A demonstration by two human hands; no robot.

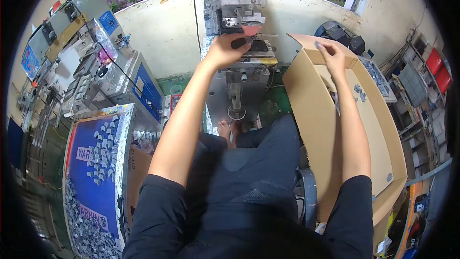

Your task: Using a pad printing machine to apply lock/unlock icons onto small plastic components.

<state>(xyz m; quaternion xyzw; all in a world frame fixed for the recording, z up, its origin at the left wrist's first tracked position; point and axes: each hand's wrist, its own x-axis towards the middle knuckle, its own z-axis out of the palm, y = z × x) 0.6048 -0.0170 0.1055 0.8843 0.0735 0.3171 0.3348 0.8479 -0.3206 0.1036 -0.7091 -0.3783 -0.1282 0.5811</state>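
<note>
My left hand [229,50] is at the pad-printing machine [239,17], its thumb and fingers curled toward each other beside the dark fixture [259,45]. Something dark shows between those fingers, but I cannot make out what it is. Just above the fingertips is the machine's pink pad [251,30]. My right hand [333,58] is raised over the far end of an open cardboard box [314,129], pinching a small grey piece [317,44] at its fingertips. Inside the box lies a little group of similar grey pieces [359,92].
At left, a blue-topped table [81,163] bears many small grey pieces in rows and heaps. Behind it stand other machines [86,86]. A shelving rack [417,96] lines the right side. A round metal foot [236,112] sits under the machine near my bare feet.
</note>
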